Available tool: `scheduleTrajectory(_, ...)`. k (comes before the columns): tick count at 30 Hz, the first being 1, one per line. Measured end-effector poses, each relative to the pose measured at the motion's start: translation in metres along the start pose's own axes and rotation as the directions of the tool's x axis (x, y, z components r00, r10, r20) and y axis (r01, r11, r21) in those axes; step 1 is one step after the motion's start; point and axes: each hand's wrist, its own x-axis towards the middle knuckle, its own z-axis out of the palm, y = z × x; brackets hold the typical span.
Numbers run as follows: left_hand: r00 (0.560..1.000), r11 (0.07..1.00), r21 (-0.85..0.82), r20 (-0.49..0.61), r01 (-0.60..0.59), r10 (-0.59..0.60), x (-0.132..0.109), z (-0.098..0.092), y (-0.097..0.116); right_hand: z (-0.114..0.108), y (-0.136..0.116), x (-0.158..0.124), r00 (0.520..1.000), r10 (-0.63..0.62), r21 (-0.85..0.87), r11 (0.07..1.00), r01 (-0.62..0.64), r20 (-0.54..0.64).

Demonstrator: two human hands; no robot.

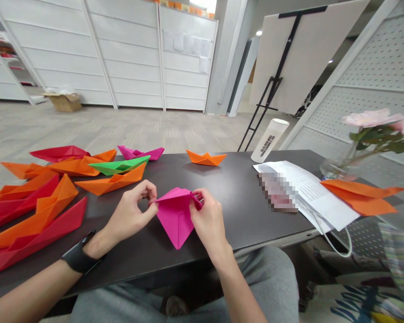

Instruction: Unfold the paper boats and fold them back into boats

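Observation:
A magenta sheet of folded paper [175, 215] is held up over the dark table's front part, its pointed lower corner hanging toward me. My left hand [134, 204], with a black band on the wrist, pinches the paper's left corner between thumb and fingers. At the opposite corner my right hand [207, 215] grips the paper, thumb in front and fingers behind. A crease runs down the middle of the paper. Closest to my left hand lies an orange paper boat [112, 181], with a green paper boat [121, 166] just behind it.
Several red and orange paper boats [37, 224] crowd the table's left side. A magenta boat [141, 153] and an orange boat [206, 158] sit along the back edge. To the right are a white cylinder [270, 140], printed sheets [299, 179], folded orange paper [362, 196] and a flower vase [338, 168].

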Motion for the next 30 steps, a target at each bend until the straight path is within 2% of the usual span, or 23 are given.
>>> scheduleTrajectory(4, 0.999, 0.998, -0.016, -0.004, 0.054, -0.054, 0.002, -0.001, 0.0, -0.004, 0.007, 0.007, 0.998, -0.063, -0.011, 0.998, 0.063, 0.015)
scheduleTrajectory(10, 0.98, 0.998, -0.061, 0.2, 0.027, -0.014, 0.001, 0.001, 0.005, 0.0, 0.005, 0.006, 0.999, -0.034, -0.022, 0.999, 0.034, 0.021)
scheduleTrajectory(15, 0.987, 0.996, -0.042, 0.142, 0.082, -0.075, 0.003, 0.007, -0.001, 0.002, 0.005, 0.005, 0.995, -0.045, 0.06, 0.997, 0.04, 0.085)
scheduleTrajectory(20, 0.989, 0.988, 0.062, 0.041, 0.141, -0.144, 0.007, 0.004, -0.008, -0.008, 0.014, 0.01, 0.983, -0.091, -0.011, 0.996, 0.093, 0.161)
scheduleTrajectory(22, 0.993, 0.984, 0.149, 0.041, 0.103, -0.11, 0.008, 0.003, -0.008, -0.014, 0.017, 0.011, 0.974, -0.096, -0.076, 0.991, 0.113, 0.207)
scheduleTrajectory(24, 0.996, 0.975, 0.222, 0.086, 0.017, -0.036, 0.008, 0.003, -0.008, -0.018, 0.02, 0.012, 0.968, -0.108, -0.117, 0.984, 0.137, 0.226)
scheduleTrajectory(26, 0.988, 0.963, 0.253, 0.147, -0.088, 0.051, 0.008, 0.004, -0.008, -0.02, 0.02, 0.012, 0.953, -0.171, -0.087, 0.976, 0.198, 0.25)
scheduleTrajectory(30, 0.928, 0.935, 0.229, 0.319, -0.273, 0.193, 0.006, 0.007, -0.018, -0.018, 0.022, 0.01, 0.879, -0.305, -0.01, 0.943, 0.332, 0.367)
